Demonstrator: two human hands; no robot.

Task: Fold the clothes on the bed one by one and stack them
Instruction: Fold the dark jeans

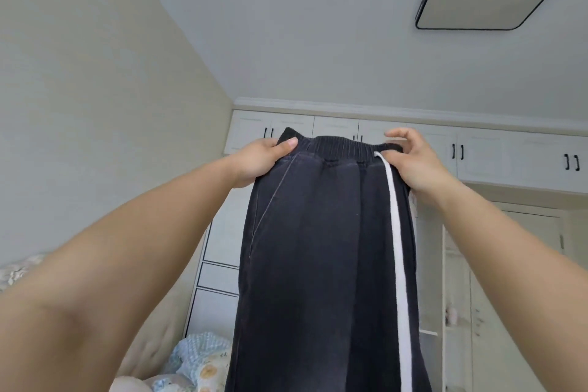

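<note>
Dark trousers point(321, 248) with a white side stripe point(397, 248) are held up in the air by the elastic waistband, hanging lengthwise before white cupboards point(509, 153). The waistband's left end is gripped by the left hand point(257, 159), thumb over the front; its right end is pinched by the right hand point(413, 162), the other fingers point(396, 133) loosely spread.

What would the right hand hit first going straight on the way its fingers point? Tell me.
The right hand pinches the trousers; its fingers point left along the waistband, probably meeting the left hand.
</note>
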